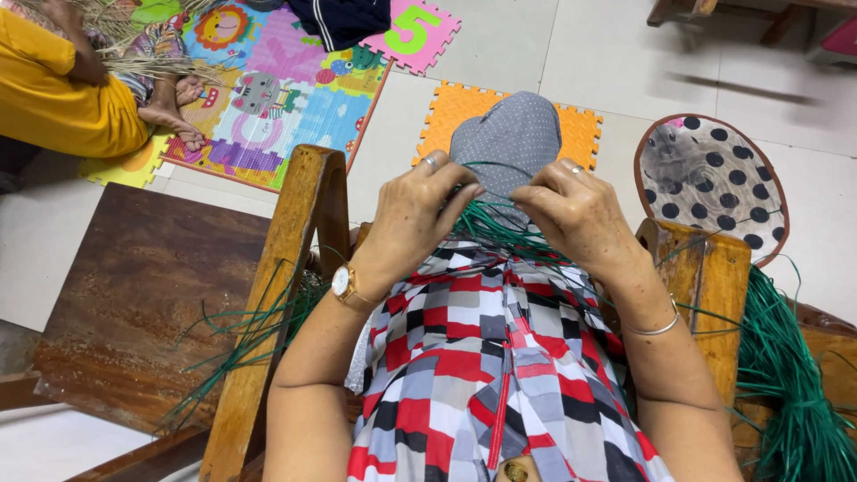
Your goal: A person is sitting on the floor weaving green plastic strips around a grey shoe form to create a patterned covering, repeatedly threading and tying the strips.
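Your left hand (412, 214) and right hand (571, 210) are both raised over your lap, fingers pinched closed on thin green strands (500, 223) that you are working against a grey dotted hat form (511, 143). The form sits on your knees, between the two wooden chair arms (277, 312), above the checked red, white and grey cloth (482, 357) of your clothing. Only a small tangle of weave shows at the lower edge of the form, just under your fingertips, while most of its grey crown is bare, so the weaving looks to be at an early stage with nearly the whole surface left to cover. Loose strand ends trail down past the left chair arm, and a thick bundle of green strands (790, 384) hangs beside the right arm, well apart from your hands. On the floor lie an orange foam tile (580, 129), a round dotted cushion (714, 178) and a coloured play mat (286, 98), where another person in yellow (62, 98) sits.
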